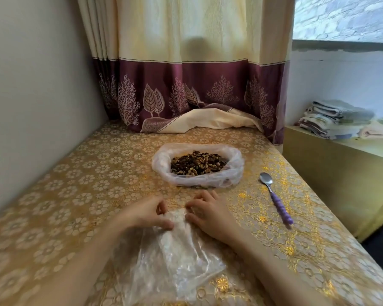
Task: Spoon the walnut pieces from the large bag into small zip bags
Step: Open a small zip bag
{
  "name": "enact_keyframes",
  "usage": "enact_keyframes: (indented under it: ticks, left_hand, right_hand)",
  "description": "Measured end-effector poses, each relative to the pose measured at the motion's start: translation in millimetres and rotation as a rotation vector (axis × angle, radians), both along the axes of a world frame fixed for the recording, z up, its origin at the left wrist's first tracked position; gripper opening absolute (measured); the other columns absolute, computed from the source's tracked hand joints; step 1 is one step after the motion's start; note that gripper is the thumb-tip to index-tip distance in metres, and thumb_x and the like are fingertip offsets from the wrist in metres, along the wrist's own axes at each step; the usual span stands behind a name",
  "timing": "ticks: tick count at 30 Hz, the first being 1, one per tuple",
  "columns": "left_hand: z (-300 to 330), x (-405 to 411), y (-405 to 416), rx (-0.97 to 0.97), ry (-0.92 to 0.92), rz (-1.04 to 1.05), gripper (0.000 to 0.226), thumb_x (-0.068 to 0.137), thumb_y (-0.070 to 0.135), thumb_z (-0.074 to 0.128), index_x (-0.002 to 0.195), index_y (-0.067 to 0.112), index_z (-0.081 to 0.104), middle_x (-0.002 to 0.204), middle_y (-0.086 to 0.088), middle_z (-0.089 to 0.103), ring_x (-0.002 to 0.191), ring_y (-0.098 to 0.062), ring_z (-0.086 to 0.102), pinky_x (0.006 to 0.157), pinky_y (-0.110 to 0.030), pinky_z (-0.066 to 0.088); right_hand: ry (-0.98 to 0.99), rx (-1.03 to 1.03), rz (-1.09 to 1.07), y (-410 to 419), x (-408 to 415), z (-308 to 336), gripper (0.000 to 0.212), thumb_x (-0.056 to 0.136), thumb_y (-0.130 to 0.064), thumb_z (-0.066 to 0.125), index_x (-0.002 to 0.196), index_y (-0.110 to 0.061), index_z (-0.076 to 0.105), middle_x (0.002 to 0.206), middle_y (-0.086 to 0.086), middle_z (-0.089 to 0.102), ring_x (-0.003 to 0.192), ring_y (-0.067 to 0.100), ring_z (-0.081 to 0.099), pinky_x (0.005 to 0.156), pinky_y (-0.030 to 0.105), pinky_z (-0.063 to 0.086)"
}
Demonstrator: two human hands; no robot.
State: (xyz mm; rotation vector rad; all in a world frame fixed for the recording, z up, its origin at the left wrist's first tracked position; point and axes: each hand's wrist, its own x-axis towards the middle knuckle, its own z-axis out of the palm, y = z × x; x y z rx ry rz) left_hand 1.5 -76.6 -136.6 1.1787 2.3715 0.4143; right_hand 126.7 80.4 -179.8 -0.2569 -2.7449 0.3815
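I have both hands, left hand (150, 214) and right hand (208, 214), pinching the small zip bag (175, 241) mouth at six o'clock, seemingly to open it, walnut pieces (198, 163) at twelve, spoon (274, 196) at two.

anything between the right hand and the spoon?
Nothing. In the head view only bare patterned tablecloth lies between the right hand and the spoon. The walnut bag sits farther back, off that line.
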Motion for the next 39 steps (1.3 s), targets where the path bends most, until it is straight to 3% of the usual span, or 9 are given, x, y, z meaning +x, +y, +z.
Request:
enact_keyframes:
  ticks: [4,7,12,15,18,24,27,33,39]
  left_hand:
    - [-1.1,0.7,4.7,0.072,-0.021,0.029,0.016,0.079,0.033,0.070,0.077,0.022,0.059,0.077,0.009,0.060,0.069,-0.003,0.054,0.059,-0.016,0.037]
    - [6.0,-8.6,4.8,0.265,-0.029,0.150,0.008,0.084,0.028,0.065,0.080,0.022,0.066,0.081,0.007,0.065,0.073,-0.003,0.059,0.056,-0.012,0.038]
    - [24.5,-42.3,-1.9,0.529,0.145,0.344,0.033,0.090,0.033,0.056,0.111,0.010,0.066,0.107,0.000,0.067,0.086,-0.007,0.057,0.063,-0.011,0.039]
    - [37.4,-51.5,-2.7,0.822,0.302,0.532,0.030,0.093,0.025,0.053,0.110,0.003,0.065,0.086,0.003,0.060,0.068,-0.007,0.050,0.053,-0.008,0.033]
    - [54.2,-44.9,2.3,1.106,0.590,0.581,0.027,0.094,0.017,0.048,0.109,-0.001,0.062,0.086,-0.006,0.058,0.062,-0.010,0.046,0.051,-0.012,0.039]
    - [16.9,-5.1,32.3,0.905,0.723,0.108,0.022,0.085,0.014,0.056,0.100,0.003,0.068,0.084,-0.008,0.061,0.075,-0.019,0.055,0.066,-0.033,0.050]
    - [-7.9,4.1,38.7,0.785,0.741,0.009,0.018,0.082,0.012,0.063,0.098,0.009,0.070,0.086,-0.003,0.063,0.078,-0.018,0.058,0.071,-0.027,0.046]
    - [-20.8,0.6,39.2,0.703,0.768,-0.085,0.022,0.082,0.021,0.060,0.100,0.017,0.071,0.089,0.003,0.063,0.083,-0.017,0.058,0.070,-0.028,0.042]
    - [-22.6,5.2,38.1,0.686,0.659,-0.087,0.045,0.085,0.050,0.047,0.107,0.018,0.068,0.094,0.008,0.063,0.089,-0.011,0.054,0.076,-0.031,0.042]
  right_hand:
    - [0.012,-0.013,-0.007,-1.0,-1.1,-1.9,0.035,0.092,-0.043,0.052,0.121,-0.026,0.060,0.120,-0.005,0.052,0.111,0.016,0.039,0.092,0.026,0.027]
    - [0.069,-0.265,-0.032,0.2,-4.7,4.6,0.035,0.093,-0.032,0.055,0.125,-0.020,0.058,0.119,0.000,0.055,0.108,0.014,0.046,0.093,0.024,0.036]
    - [0.198,-0.568,-0.084,6.2,-10.7,16.9,0.033,0.094,-0.021,0.054,0.126,-0.015,0.056,0.110,-0.001,0.059,0.093,0.007,0.053,0.078,0.012,0.042]
    - [0.243,-0.633,-0.078,8.5,-17.1,20.3,0.023,0.095,-0.022,0.053,0.115,-0.017,0.063,0.102,-0.004,0.065,0.087,0.004,0.058,0.073,0.012,0.045]
    - [0.338,-0.844,-0.058,7.9,-24.7,26.2,0.015,0.095,-0.021,0.053,0.099,-0.021,0.068,0.086,-0.004,0.069,0.075,0.005,0.061,0.065,0.015,0.047]
    - [0.387,-1.272,0.059,5.1,-28.6,26.4,0.022,0.085,-0.035,0.061,0.089,-0.017,0.074,0.086,0.007,0.073,0.080,0.018,0.067,0.071,0.025,0.053]
    - [0.361,-1.291,0.002,4.6,-27.2,19.2,0.035,0.079,-0.046,0.061,0.089,-0.015,0.074,0.079,0.004,0.072,0.072,0.014,0.066,0.063,0.020,0.051]
    - [0.350,-1.279,-0.020,12.6,-28.3,10.4,0.018,0.090,-0.016,0.061,0.075,-0.010,0.069,0.063,-0.002,0.063,0.053,0.009,0.051,0.048,0.018,0.040]
    - [0.330,-1.352,0.011,17.3,-24.1,9.9,0.014,0.086,-0.012,0.063,0.087,-0.001,0.071,0.061,0.000,0.053,0.053,0.007,0.042,0.053,0.017,0.036]
